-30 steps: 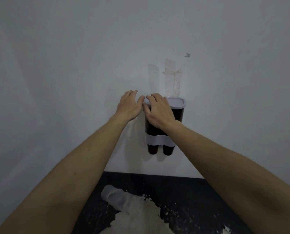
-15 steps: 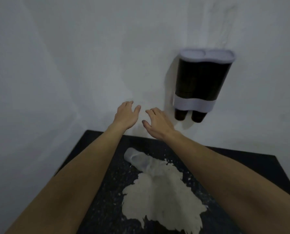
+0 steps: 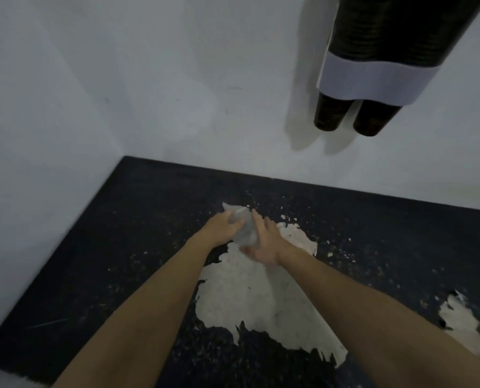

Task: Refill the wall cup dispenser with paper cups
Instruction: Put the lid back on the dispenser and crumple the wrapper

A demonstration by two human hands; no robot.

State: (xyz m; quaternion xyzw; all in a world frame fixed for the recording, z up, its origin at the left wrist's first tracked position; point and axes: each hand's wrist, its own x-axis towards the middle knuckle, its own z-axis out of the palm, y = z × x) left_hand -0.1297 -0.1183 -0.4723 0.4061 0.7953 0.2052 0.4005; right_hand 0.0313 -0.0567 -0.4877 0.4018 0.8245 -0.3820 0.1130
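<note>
The black tabletop (image 3: pixel 99 247) has pale worn patches. On the wall hangs the dark cup dispenser (image 3: pixel 373 65), two cups poking out below. Left hand (image 3: pixel 222 226) and right hand (image 3: pixel 264 242) grip a clear plastic sleeve (image 3: pixel 245 229) on the tabletop.

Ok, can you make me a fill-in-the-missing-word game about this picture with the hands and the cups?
1. Both hands, left hand and right hand, hold a clear plastic ____.
2. The cup dispenser hangs on the ____.
3. ____ dark cup stacks poke out below its white band.
4. The tabletop is mostly ____.

Missing words: wrapper; wall; Two; black
</note>
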